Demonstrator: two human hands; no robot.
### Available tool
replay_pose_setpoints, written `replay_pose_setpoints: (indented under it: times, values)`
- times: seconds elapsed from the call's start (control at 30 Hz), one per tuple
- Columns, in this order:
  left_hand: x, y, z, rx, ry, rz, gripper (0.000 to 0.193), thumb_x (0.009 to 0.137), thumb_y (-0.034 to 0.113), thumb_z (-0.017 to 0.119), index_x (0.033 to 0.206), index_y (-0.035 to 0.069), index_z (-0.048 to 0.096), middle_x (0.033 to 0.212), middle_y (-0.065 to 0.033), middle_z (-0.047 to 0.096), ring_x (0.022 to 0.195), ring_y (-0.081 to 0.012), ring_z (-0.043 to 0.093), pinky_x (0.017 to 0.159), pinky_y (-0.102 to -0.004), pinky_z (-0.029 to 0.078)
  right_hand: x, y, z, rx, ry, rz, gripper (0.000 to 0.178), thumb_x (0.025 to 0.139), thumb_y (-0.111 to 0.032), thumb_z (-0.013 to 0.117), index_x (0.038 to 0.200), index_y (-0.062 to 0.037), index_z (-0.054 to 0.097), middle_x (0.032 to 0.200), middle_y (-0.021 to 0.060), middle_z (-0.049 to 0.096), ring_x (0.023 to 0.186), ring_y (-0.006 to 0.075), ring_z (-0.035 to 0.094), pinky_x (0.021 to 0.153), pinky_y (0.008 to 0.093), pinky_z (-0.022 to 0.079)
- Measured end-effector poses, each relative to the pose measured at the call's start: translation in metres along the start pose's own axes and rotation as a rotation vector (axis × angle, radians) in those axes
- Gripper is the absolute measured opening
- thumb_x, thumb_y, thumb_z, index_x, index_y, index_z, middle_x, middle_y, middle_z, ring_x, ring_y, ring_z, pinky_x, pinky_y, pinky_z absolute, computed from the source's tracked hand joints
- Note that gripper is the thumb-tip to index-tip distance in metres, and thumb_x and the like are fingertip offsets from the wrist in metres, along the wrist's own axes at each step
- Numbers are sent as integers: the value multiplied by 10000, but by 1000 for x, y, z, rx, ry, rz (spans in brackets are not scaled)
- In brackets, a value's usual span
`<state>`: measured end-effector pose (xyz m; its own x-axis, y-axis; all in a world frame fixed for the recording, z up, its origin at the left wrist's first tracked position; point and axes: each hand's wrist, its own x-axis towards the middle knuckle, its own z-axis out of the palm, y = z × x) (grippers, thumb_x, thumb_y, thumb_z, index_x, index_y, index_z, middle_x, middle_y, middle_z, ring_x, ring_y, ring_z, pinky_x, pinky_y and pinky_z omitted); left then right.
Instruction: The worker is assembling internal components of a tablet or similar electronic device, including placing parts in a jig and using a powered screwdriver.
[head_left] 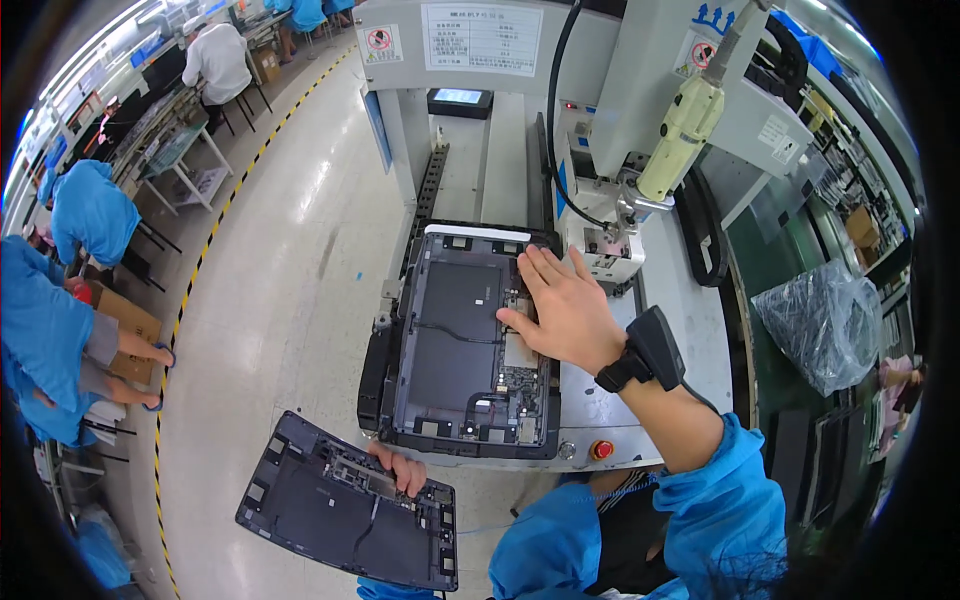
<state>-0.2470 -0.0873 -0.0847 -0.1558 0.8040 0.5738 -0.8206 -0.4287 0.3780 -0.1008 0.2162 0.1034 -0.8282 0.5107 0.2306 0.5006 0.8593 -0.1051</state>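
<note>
An opened tablet [455, 290], dark grey with a battery, a circuit board and cables showing, lies in a black fixture [378, 380] on the machine. My right hand [565, 310] rests palm down on its right side, fingers spread over the upper right edge and the board. On that wrist sits a black strap with a box-shaped device [655, 348] and a cord. Lower left, my left hand [398, 470] grips a second opened tablet [330, 515] by its upper edge. That one is tilted in the air, and my left thumb is hidden beneath it.
A pale green electric screwdriver [685, 135] hangs on the machine head, right of the fixture. A red stop button [601, 450] sits on the front edge. A plastic-wrapped bundle [825, 325] lies at right. People in blue work clothes [95, 215] are at left beyond a striped floor line.
</note>
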Motion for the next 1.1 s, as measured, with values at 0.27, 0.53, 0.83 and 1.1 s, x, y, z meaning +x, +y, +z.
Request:
replay_pose_setpoints:
  times: [0.27, 0.53, 0.83, 1.1]
  values:
    - [-1, -11, -1, -6, 22, 7, 324, 1018, 352, 407, 1114, 43, 401, 810, -165, 548, 696, -290, 552, 685, -446, 378, 30, -56, 35, 223, 103, -13, 850, 857, -625, 563, 1456, -46, 393, 1515, 217, 342, 1417, 352, 319, 1154, 555, 222]
    - [1, 2, 9, 48, 120, -5, 418, 1004, 453, 408, 1066, 40, 436, 751, -150, 558, 632, -267, 553, 624, -418, 406, 33, -68, 39, 192, 174, -52, 875, 848, -679, 529, 1430, -32, 440, 1506, 221, 361, 1417, 343, 325, 1168, 536, 186]
    - [-18, -8, 70, 391, 341, 34, 440, 993, 476, 430, 1019, 38, 454, 745, -158, 575, 620, -271, 566, 582, -402, 428, -91, -64, -33, 687, 435, -32, 505, 810, -190, 722, 1264, -36, 562, 1272, 170, 580, 1213, 359, 523, 1047, 481, 373]
    - [-6, -95, 126, 384, 394, 118, 474, 982, 480, 474, 969, 7, 513, 763, -159, 594, 688, -279, 587, 632, -432, 478, -335, -126, -74, 1118, 83, 255, 483, 773, -93, 698, 1244, -20, 621, 1124, 178, 685, 962, 329, 688, 830, 348, 547]
